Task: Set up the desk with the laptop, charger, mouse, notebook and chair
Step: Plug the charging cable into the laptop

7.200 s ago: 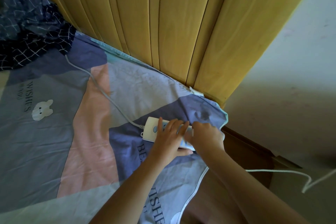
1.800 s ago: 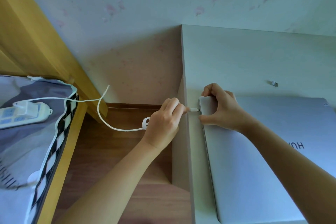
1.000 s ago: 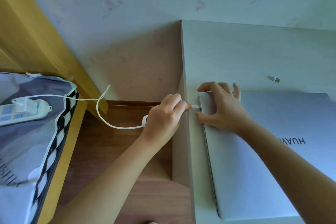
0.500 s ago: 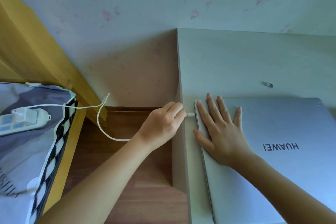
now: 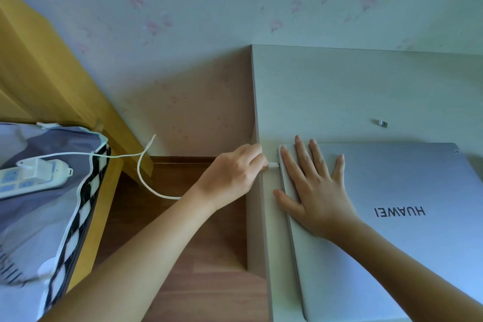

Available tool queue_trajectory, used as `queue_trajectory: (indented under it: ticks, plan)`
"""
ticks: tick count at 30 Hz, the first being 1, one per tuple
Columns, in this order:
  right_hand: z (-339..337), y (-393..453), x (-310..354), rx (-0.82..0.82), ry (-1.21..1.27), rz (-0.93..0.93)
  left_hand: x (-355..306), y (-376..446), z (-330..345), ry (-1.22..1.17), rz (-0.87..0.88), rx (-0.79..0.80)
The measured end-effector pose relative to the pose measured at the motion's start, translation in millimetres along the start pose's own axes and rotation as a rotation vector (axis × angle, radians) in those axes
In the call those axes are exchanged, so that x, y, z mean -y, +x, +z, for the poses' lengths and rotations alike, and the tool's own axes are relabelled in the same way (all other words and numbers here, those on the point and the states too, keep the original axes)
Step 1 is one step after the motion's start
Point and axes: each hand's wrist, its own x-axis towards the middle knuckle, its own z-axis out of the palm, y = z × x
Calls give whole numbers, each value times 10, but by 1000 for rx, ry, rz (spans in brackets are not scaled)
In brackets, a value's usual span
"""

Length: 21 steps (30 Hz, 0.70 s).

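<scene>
A closed silver laptop (image 5: 397, 217) lies on the pale desk (image 5: 339, 91), its left edge near the desk's left side. My right hand (image 5: 311, 188) rests flat on the lid's left corner, fingers spread. My left hand (image 5: 232, 175) pinches the white charger cable's plug (image 5: 273, 165), which sits at the laptop's left edge. The white cable (image 5: 142, 172) loops back across the gap to a white charger brick (image 5: 31, 167) plugged into a power strip (image 5: 34, 178) on the bed.
A small USB dongle (image 5: 382, 123) lies on the desk behind the laptop. The bed with patterned bedding (image 5: 39, 217) and a yellow wooden headboard (image 5: 47, 65) stands on the left. Wooden floor (image 5: 198, 269) fills the gap between bed and desk.
My right hand went from gripping the laptop's corner to lying flat on the lid. My left hand brought the plug up to the laptop's left edge.
</scene>
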Motion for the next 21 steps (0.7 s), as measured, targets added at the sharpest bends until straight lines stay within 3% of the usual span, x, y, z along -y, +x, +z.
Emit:
queue_trajectory:
  ticks: [6, 10, 16, 21]
  plan:
    - [-2, -4, 1, -5, 4, 4, 3, -25, 120, -271, -267, -58]
    - [-1, -4, -7, -10, 9, 2, -27, -25, 128, -310, -294, -43]
    - [3, -6, -15, -30, 26, 3, -108, -51, 106, -73, -191, -150]
    - [9, -7, -21, -45, 41, 0, -128, -39, 112, -127, -189, -123]
